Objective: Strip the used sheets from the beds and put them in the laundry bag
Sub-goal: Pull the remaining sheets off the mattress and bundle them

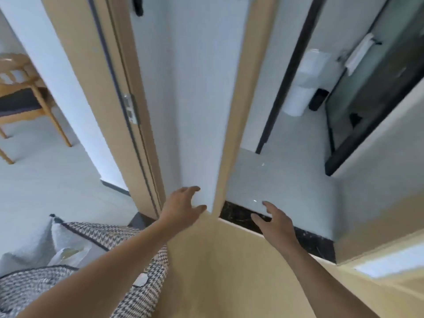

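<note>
Bathroom doorway, pale tiles; left hand (183, 204) and right hand (274, 220) spread, empty; houndstooth laundry bag (128, 255) cut off left of door frame (236, 125).

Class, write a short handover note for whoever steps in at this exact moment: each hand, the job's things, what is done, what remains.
Left hand: open, fingers spread, holding nothing, in front of the white wall corner.
Right hand: open, empty, over the dark threshold strip of the bathroom doorway.
Houndstooth laundry bag: on the floor, lower left, with white linen in it.
Done: some linen appears bagged.
Left: no bed is in view, so what remains to strip cannot be told.
</note>
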A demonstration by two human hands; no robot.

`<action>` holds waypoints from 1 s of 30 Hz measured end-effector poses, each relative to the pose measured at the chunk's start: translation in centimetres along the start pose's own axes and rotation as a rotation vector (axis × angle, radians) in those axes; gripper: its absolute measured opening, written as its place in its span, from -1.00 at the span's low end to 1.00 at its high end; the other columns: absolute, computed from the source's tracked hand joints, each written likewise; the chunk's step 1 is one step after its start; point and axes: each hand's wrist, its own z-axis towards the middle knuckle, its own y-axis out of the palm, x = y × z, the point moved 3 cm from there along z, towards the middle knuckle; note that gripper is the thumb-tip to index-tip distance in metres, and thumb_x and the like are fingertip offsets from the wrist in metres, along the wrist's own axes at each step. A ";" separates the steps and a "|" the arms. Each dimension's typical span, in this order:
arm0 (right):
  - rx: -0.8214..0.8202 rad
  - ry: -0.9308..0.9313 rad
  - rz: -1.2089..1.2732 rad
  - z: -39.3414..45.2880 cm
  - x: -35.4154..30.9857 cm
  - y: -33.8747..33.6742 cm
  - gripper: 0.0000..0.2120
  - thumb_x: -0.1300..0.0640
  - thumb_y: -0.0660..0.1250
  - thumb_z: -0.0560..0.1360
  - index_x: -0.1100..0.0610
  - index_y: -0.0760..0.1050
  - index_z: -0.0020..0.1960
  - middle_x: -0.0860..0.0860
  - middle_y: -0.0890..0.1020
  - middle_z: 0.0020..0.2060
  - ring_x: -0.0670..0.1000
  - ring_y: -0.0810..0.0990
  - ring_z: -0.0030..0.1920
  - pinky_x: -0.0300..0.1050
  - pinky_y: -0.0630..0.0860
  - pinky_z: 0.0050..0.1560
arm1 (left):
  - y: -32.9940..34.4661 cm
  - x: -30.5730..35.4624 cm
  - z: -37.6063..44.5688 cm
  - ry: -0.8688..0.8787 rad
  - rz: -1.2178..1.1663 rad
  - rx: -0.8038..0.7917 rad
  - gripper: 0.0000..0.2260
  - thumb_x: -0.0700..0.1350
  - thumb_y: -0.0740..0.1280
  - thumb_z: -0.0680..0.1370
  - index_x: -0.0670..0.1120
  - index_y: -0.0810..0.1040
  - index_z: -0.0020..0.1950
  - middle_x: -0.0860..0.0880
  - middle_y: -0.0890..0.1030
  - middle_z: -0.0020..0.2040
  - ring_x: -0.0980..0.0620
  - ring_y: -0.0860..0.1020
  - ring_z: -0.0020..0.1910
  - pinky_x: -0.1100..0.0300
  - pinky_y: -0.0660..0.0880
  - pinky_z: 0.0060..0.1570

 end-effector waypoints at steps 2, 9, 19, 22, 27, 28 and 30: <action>0.096 0.049 0.028 -1.0 4.9 -5.6 -0.37 -0.13 0.40 0.58 -0.03 0.33 0.59 0.05 0.52 0.41 0.03 0.52 0.27 -0.09 0.41 0.24 | 2.8 8.1 0.8 0.151 0.034 -0.034 -0.43 0.14 0.39 0.59 0.08 0.35 0.57 -0.02 0.42 0.53 -0.09 0.37 0.49 0.02 0.35 0.45; 0.441 0.260 0.089 -7.9 24.0 -23.9 -0.36 -0.12 0.42 0.57 0.00 0.35 0.58 0.06 0.61 0.26 0.11 0.58 0.23 -0.10 0.47 0.16 | 17.5 36.7 -2.7 0.675 0.082 -0.231 -0.41 0.15 0.37 0.60 0.08 0.31 0.60 0.03 0.37 0.55 -0.04 0.28 0.52 0.11 0.24 0.48; 0.803 0.641 0.221 -22.7 43.5 -37.9 -0.34 -0.15 0.41 0.57 -0.08 0.29 0.60 0.00 0.44 0.49 0.08 0.36 0.49 -0.07 0.37 0.39 | 35.0 62.4 -15.2 1.175 0.142 -0.549 -0.39 0.14 0.39 0.59 0.09 0.29 0.61 0.05 0.37 0.53 -0.03 0.29 0.50 0.10 0.29 0.45; 0.882 0.777 0.250 -26.4 48.0 -40.1 -0.35 -0.14 0.41 0.57 -0.08 0.30 0.60 0.01 0.44 0.49 0.09 0.37 0.48 -0.08 0.38 0.36 | 39.7 68.1 -18.2 1.303 0.162 -0.628 -0.38 0.14 0.39 0.59 0.05 0.29 0.61 0.06 0.36 0.53 -0.02 0.27 0.52 0.09 0.28 0.46; 1.002 0.963 0.266 -29.8 55.0 -44.7 -0.33 -0.18 0.42 0.55 -0.13 0.29 0.59 0.06 0.46 0.48 0.15 0.45 0.42 -0.05 0.43 0.35 | 47.4 77.3 -21.2 1.501 0.192 -0.730 -0.37 0.16 0.39 0.58 0.07 0.28 0.61 0.04 0.33 0.56 -0.03 0.25 0.55 0.05 0.23 0.50; 1.030 0.994 0.266 -30.0 56.3 -46.0 -0.32 -0.19 0.42 0.54 -0.12 0.29 0.59 0.08 0.45 0.49 0.15 0.42 0.46 -0.04 0.41 0.39 | 48.8 79.4 -21.5 1.532 0.189 -0.744 -0.37 0.16 0.39 0.58 0.07 0.28 0.61 0.04 0.33 0.56 -0.03 0.25 0.55 0.07 0.23 0.50; 1.081 1.044 0.264 -30.0 58.9 -48.8 -0.32 -0.19 0.43 0.54 -0.11 0.30 0.59 0.08 0.45 0.50 0.14 0.37 0.50 -0.02 0.37 0.44 | 51.5 83.5 -21.7 1.592 0.186 -0.766 -0.37 0.15 0.39 0.58 0.07 0.29 0.61 0.03 0.34 0.56 -0.02 0.26 0.54 0.12 0.22 0.49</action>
